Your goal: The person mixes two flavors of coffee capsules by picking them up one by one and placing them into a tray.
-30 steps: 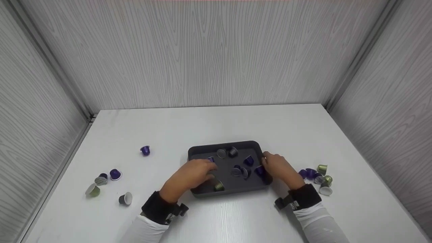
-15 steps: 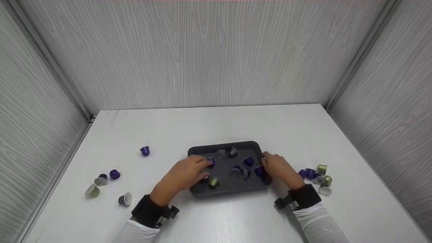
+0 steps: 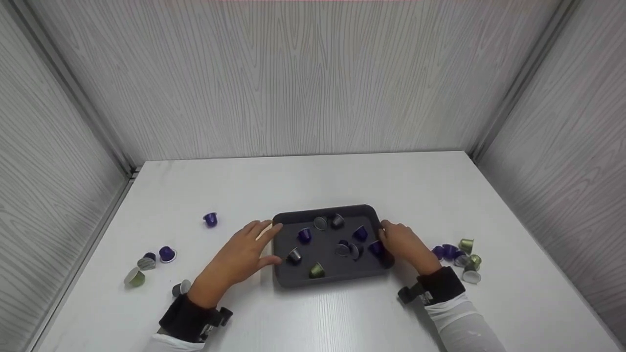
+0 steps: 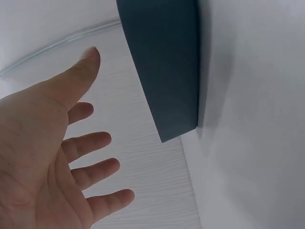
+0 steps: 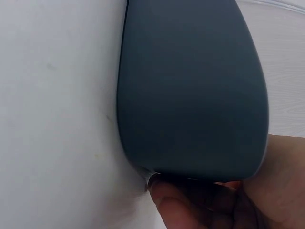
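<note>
A dark grey tray (image 3: 323, 281) lies on the white table with several coffee capsules in it. Among them are a green capsule (image 3: 317, 270), a black capsule (image 3: 294, 256) and a purple capsule (image 3: 304, 235). My left hand (image 3: 239, 254) is just off the tray's left end, fingers spread and holding nothing; the left wrist view shows its palm and separated fingers beside the tray's wall (image 4: 164, 71). My right hand (image 3: 403, 244) grips the tray's right end, and in the right wrist view its fingers (image 5: 178, 212) curl against that end, partly hidden by the wall.
Left of the tray lie loose capsules: a purple one (image 3: 210, 219), another purple one (image 3: 167, 253), a green one (image 3: 137, 278) and a dark one (image 3: 179, 289) partly behind my left wrist. A heap of purple and green capsules (image 3: 450, 252) lies right of my right wrist. Panels enclose the table.
My left hand has drawn back leftward out of the tray and its fingers have spread. The purple, black and green capsules it covered now show in the tray. My right hand stays put.
</note>
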Action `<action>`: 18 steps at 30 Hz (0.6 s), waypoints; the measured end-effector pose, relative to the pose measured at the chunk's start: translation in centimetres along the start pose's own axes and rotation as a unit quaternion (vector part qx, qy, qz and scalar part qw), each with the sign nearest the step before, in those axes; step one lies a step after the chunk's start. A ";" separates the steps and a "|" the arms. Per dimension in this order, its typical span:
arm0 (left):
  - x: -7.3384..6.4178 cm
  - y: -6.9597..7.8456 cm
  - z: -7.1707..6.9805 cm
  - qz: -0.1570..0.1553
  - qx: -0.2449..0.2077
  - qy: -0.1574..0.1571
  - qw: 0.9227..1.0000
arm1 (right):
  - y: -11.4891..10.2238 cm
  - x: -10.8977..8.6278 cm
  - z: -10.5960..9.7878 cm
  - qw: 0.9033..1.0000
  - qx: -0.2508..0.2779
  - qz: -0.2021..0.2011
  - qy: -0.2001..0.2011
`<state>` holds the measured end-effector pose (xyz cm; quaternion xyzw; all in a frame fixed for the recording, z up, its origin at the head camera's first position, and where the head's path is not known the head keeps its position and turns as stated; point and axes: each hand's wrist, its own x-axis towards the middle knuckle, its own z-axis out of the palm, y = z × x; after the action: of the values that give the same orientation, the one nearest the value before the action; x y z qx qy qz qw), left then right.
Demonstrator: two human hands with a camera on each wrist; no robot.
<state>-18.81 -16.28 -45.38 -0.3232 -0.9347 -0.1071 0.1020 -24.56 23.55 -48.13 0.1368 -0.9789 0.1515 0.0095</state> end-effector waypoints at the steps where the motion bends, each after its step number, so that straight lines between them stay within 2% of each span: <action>1: -0.3 -0.2 0.0 -0.006 0.002 -0.003 1.000 | 0.0 0.0 0.0 1.000 0.000 -0.002 0.001; 10: -3.3 -1.5 -0.7 -0.082 0.015 -0.037 0.996 | 0.0 -0.1 -0.2 1.000 0.005 0.003 -0.007; 18: -6.3 -2.9 -1.2 -0.162 0.019 -0.067 0.984 | 0.1 0.0 -0.2 1.000 0.003 0.011 -0.014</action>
<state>-15.67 -22.47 -46.24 -0.1719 -0.9813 -0.0825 0.0265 -24.57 23.68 -47.93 0.1278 -0.9799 0.1528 -0.0064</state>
